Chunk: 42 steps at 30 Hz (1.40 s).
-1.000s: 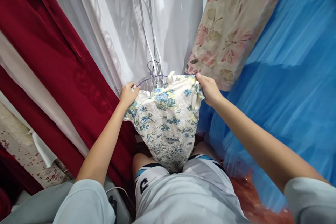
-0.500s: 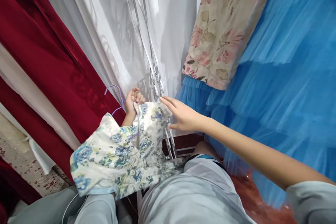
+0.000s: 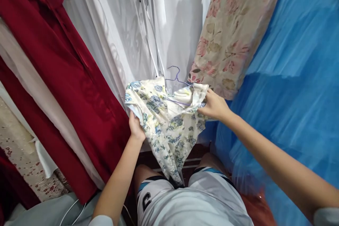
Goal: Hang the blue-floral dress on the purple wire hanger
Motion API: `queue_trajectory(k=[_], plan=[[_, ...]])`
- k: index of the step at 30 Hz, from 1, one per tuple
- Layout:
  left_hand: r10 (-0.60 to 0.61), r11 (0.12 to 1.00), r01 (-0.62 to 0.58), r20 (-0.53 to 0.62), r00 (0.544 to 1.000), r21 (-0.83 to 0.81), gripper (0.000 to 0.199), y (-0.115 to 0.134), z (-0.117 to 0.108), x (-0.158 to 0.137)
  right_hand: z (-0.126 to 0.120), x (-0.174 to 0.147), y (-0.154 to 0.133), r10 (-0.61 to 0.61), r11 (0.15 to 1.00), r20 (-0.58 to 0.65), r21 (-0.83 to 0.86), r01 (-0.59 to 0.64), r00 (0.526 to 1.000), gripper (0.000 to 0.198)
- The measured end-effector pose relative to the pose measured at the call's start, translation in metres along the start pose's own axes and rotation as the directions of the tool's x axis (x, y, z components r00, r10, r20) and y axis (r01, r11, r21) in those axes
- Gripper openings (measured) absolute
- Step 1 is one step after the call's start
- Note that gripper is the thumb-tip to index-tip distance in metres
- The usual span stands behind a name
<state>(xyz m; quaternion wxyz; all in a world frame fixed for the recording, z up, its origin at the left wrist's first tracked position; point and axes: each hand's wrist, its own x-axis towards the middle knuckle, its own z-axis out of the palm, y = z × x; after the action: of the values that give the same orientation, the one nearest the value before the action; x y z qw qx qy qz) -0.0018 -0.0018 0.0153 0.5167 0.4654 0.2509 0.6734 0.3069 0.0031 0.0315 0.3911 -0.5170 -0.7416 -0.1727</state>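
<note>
The right hand (image 3: pixel 215 105) is closed on the right shoulder of the floral garment (image 3: pixel 156 107); the left hand (image 3: pixel 137 127) touches the left sleeve — fingers hidden, grip unclear. Between them, above the lap, the garment runs far to near, neckline far, tapering nearward. Both forearms angle inward from the near side. The purple hanger (image 3: pixel 177 77) points its hook far, its tip left.

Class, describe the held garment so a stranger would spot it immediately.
Start at the central white fabric. Below it, between the left hand and right hand, is a pale garment with a purple hanger. Blue flowers set it apart from the pink-flowered cloth nearby.
</note>
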Motion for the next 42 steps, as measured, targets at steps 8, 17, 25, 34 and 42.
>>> queue_trajectory(k=[8,17,25,34,42], plan=[[-0.042,0.995,0.063,-0.239,0.970,0.079,0.060,-0.043,-0.036,-0.058,-0.026,0.031,-0.001,-0.277,0.956,0.133,-0.064,0.287,0.952,0.087],[-0.071,0.993,0.098,-0.339,0.938,0.062,0.063,-0.076,-0.050,-0.097,0.012,-0.064,-0.047,-0.018,0.900,-0.143,0.428,0.078,0.990,0.033],[-0.072,0.995,0.086,-0.273,0.959,0.039,0.069,-0.072,-0.039,-0.103,0.093,-0.108,-0.098,0.068,0.758,0.505,0.535,-0.374,0.860,0.030],[0.048,0.981,0.013,-0.306,0.951,0.193,0.062,-0.077,-0.044,-0.111,0.105,-0.126,-0.105,0.204,0.500,0.484,0.696,-0.515,0.851,0.019],[0.272,0.610,-0.286,0.144,0.951,0.739,0.030,-0.125,-0.028,-0.138,0.069,-0.148,-0.095,0.143,0.196,0.682,0.691,-0.696,0.718,0.027]])
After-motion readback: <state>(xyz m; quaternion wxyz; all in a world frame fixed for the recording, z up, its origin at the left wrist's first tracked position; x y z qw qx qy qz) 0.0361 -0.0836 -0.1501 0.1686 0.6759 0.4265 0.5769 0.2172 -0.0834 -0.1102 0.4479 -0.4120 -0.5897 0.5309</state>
